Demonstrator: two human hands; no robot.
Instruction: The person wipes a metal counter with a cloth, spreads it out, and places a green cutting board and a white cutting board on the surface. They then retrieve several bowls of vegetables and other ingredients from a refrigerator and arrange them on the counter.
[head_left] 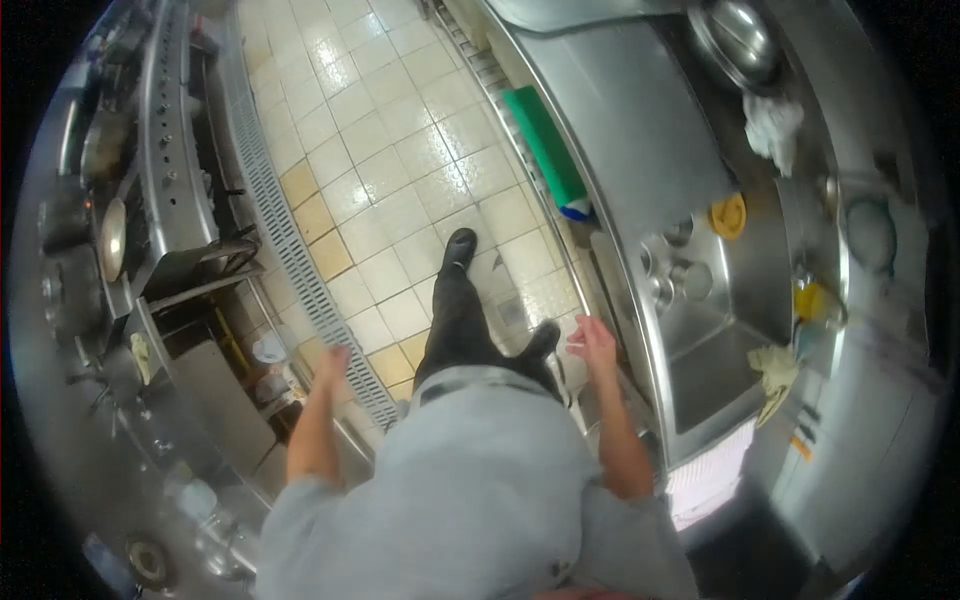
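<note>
My left hand (pixel 331 366) hangs over the floor drain grate (pixel 291 232), blurred, and its fingers cannot be made out. On the other side, my right hand (pixel 593 343) is in the air beside the front edge of the steel sink counter (pixel 640 335). Its fingers are apart, with nothing between them. Neither hand touches anything. Between them are my grey shirt, dark trousers and black shoes on the tiled floor (pixel 400 170).
Right: a steel sink (pixel 700 375) with metal containers (pixel 690 280), a yellow round item (pixel 728 215), a cloth (pixel 774 380) and a green box-like item (pixel 545 150) at the counter's side. Left: a stove (pixel 172 150), pans and an open low steel unit (pixel 215 385).
</note>
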